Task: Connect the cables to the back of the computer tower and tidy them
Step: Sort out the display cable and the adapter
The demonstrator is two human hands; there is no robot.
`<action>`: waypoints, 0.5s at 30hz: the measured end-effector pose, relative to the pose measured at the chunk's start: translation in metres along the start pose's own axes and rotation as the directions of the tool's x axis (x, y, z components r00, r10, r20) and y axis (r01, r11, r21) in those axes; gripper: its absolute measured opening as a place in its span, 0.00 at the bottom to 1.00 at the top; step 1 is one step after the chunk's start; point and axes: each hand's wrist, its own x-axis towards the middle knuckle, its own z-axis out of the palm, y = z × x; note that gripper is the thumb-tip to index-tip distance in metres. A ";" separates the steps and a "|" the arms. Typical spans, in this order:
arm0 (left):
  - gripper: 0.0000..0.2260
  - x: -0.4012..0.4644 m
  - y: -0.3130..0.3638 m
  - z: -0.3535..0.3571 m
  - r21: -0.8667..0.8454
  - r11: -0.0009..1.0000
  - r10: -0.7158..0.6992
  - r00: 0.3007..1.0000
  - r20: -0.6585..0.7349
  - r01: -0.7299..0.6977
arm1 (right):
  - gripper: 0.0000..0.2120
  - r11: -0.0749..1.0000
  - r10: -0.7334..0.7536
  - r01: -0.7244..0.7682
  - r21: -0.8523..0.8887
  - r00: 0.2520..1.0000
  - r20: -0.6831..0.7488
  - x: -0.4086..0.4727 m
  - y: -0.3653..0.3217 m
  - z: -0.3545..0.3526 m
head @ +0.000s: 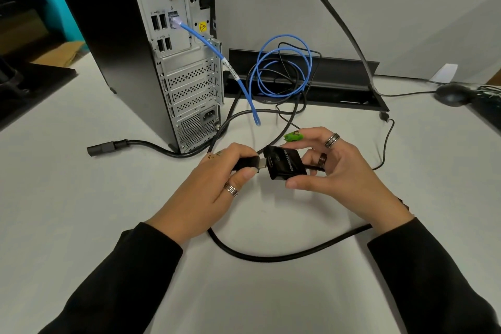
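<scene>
A loose black power plug (107, 147) is seen lying on the white desk (81, 198) at the left, beside the computer tower (151, 49), whose top is cut off. A blue cable (282, 70) is plugged into the tower's back and coiled to its right. A black plug (248, 163) is pinched by the left hand (214, 184) against the adapter (284, 163), marked "NETDRIVEN", which is held between the curled fingers and thumb of the right hand (341, 171). A dark mouse (451, 93) at far right is blurred.
</scene>
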 end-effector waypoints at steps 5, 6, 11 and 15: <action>0.10 0.001 0.000 0.001 0.005 1.000 -0.006 1.000 0.012 0.006 | 0.28 0.998 0.006 -0.006 -0.056 1.000 -0.010 -0.001 -0.003 -0.001; 0.10 0.000 0.000 0.001 0.004 1.000 -0.012 1.000 0.009 0.012 | 0.28 0.997 0.002 -0.003 -0.076 1.000 -0.015 -0.001 -0.003 -0.001; 0.15 0.000 0.000 0.004 0.059 0.998 -0.022 1.000 0.003 0.021 | 0.27 0.984 -0.007 0.002 -0.179 1.000 -0.030 -0.002 -0.003 -0.002; 0.16 0.000 0.002 0.006 0.111 0.994 -0.023 1.000 -0.007 0.024 | 0.27 0.966 -0.006 -0.004 -0.257 0.999 -0.037 -0.002 -0.002 -0.003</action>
